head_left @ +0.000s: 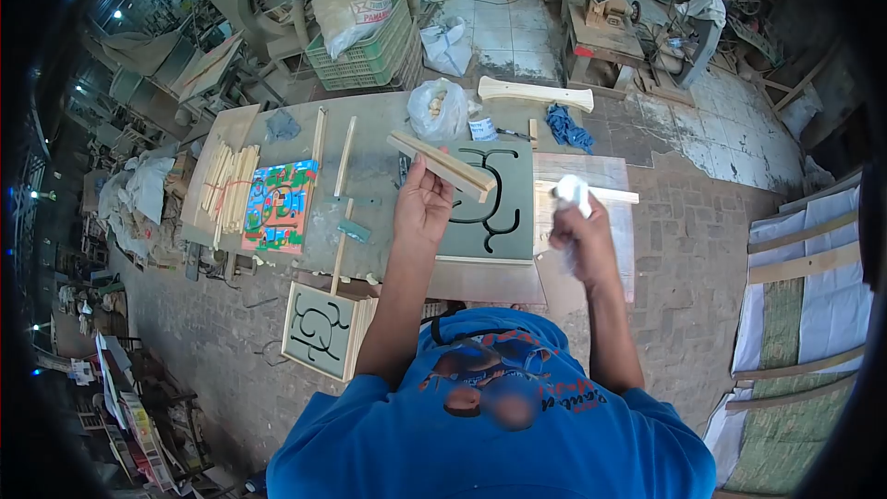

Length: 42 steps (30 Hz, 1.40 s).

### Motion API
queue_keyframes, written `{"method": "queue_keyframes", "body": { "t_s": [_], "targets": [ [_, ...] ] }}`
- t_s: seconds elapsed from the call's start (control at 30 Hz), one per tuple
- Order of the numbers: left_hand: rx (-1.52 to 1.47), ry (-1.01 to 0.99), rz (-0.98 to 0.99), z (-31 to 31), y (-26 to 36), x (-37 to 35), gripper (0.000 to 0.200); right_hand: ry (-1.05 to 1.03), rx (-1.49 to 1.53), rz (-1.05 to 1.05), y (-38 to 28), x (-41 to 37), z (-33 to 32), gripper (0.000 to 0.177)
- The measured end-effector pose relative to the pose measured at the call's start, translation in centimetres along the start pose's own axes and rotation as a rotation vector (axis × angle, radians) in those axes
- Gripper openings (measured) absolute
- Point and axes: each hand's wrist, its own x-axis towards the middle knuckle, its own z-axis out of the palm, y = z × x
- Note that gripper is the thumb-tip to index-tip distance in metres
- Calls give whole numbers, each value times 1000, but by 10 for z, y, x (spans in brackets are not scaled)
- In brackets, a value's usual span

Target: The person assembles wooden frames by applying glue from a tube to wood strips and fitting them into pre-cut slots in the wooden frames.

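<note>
Above the table, my left hand holds a pale grooved wooden strip, tilted down to the right. My right hand is closed around a white object, perhaps a bottle; its lower part is hidden by my fingers. Between and below my hands lies a grey-green panel with black curved grooves and a pale wooden edge. Right of it, a wooden strip lies on a light board, partly behind my right hand.
Along the table's far side are a plastic bag, a shaped wooden piece and a blue cloth. Bundled sticks and a colourful board lie left. Framed panels stand at the near left edge.
</note>
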Motion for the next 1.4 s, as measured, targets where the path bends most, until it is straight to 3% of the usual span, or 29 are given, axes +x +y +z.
{"method": "queue_keyframes", "body": {
  "t_s": [0.07, 0.13, 0.2, 0.27, 0.33, 0.43, 0.77, 1.03, 1.4],
  "targets": [
    [-3, 0, 25, 3, 0, -1, 32, -63, -246, -36, -16, -13, 40, 20],
    [-4, 8, 55, 5, 2, -2, 34, -147, -253, -24, -23, -18, 57, 19],
    [-8, 1, 69, 5, 5, -4, 34, -220, -275, -165, -25, -19, 70, 27],
    [-16, -5, 85, 5, 7, -6, 34, -233, -332, -135, -24, -14, 69, 27],
    [-24, -8, 91, 6, 8, -7, 33, -150, -451, -208, -24, -12, 72, 21],
    [-29, -19, 105, 4, 9, -7, 33, -104, -385, -181, -15, -7, 67, 19],
    [-25, -13, 81, 1, 7, -5, 36, -79, -392, -169, -14, 0, 67, 18],
    [-7, -21, 93, 4, 3, -5, 33, 6, -605, -495, -7, 5, 68, 13],
    [-4, -21, 92, 5, 4, -3, 33, -1, -650, -504, -8, 7, 70, 12]
  ]
}}
